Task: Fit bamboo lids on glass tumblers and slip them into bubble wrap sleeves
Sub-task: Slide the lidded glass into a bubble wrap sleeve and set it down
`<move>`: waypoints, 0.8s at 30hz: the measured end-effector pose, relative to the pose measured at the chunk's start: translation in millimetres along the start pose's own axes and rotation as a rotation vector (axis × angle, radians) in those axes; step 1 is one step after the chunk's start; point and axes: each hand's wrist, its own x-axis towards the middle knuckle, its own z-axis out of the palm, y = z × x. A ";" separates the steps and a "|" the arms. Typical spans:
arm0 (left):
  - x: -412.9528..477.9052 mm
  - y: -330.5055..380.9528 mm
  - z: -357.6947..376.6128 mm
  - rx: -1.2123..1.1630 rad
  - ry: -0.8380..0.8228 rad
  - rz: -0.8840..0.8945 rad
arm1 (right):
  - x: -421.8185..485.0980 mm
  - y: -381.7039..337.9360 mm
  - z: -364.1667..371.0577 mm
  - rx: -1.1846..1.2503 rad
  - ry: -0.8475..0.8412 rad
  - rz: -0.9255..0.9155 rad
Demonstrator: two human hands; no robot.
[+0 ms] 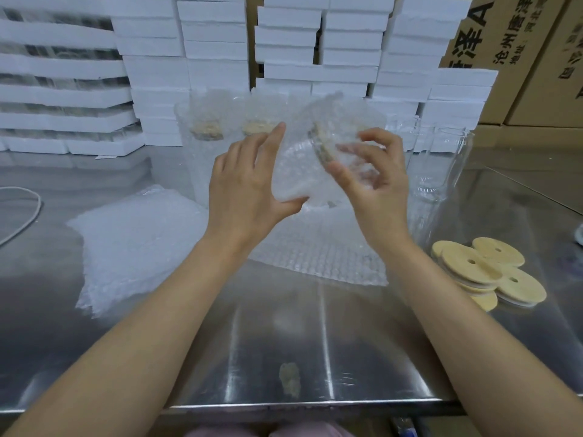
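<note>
I hold a lidded glass tumbler inside a bubble wrap sleeve tilted above the steel table. Its bamboo lid shows through the wrap. My left hand cups the tumbler's bottom end, thumb under it and fingers straight along its side. My right hand pinches the sleeve's open end near the lid. Two wrapped tumblers stand behind. Bare glass tumblers stand at the right. Several loose bamboo lids lie at the right front.
A stack of flat bubble wrap sleeves lies at the left, and another sheet lies under my hands. White foam boxes are stacked along the back, cardboard cartons at the right. A white cable curves at the left edge.
</note>
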 end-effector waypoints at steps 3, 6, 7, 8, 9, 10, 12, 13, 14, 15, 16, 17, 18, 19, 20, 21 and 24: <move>-0.1 1.9 0.8 -0.028 -0.051 -0.020 | 6.0 -1.7 -5.5 0.080 0.149 -0.074; -0.5 4.2 1.1 -0.280 -0.108 -0.151 | 13.1 -0.9 -8.0 0.186 0.243 0.028; 0.3 5.6 -0.4 -0.439 -0.140 -0.231 | 15.2 -0.6 -8.5 0.227 0.237 0.106; 1.3 6.1 -1.2 -0.594 -0.178 -0.317 | 16.6 0.6 -8.9 0.279 0.201 0.194; 3.1 5.8 -1.7 -0.729 -0.215 -0.401 | 17.3 3.2 -9.2 0.318 0.147 0.271; 5.4 4.8 -1.3 -0.847 -0.252 -0.477 | 17.0 5.5 -8.6 0.321 0.078 0.324; 9.0 1.4 2.9 -1.065 -0.299 -0.574 | 13.9 9.3 -5.6 0.275 -0.084 0.378; 9.6 0.5 5.3 -1.158 -0.315 -0.586 | 12.1 10.4 -3.5 0.276 -0.159 0.409; 9.4 0.0 6.7 -1.227 -0.339 -0.573 | 10.1 10.8 -1.3 0.286 -0.221 0.437; 8.7 -0.3 8.3 -1.256 -0.367 -0.550 | 8.6 11.3 0.3 0.299 -0.263 0.449; 7.5 -1.2 9.7 -1.253 -0.392 -0.530 | 7.2 12.1 1.3 0.313 -0.277 0.442; 6.6 -2.4 11.7 -1.240 -0.406 -0.520 | 6.2 12.5 1.7 0.325 -0.270 0.427; 5.8 -4.2 13.4 -1.228 -0.412 -0.520 | 5.4 13.2 1.3 0.336 -0.254 0.412; 5.2 -5.8 15.2 -1.222 -0.417 -0.525 | 5.2 13.8 0.8 0.345 -0.235 0.407; 4.7 -7.7 17.0 -1.226 -0.421 -0.532 | 5.0 14.8 0.3 0.355 -0.221 0.403; 4.2 -10.2 18.4 -1.243 -0.418 -0.539 | 5.3 15.9 -0.1 0.364 -0.206 0.402; 4.3 -21.4 25.9 -1.372 -0.413 -0.621 | 7.8 21.4 0.2 0.359 -0.135 0.425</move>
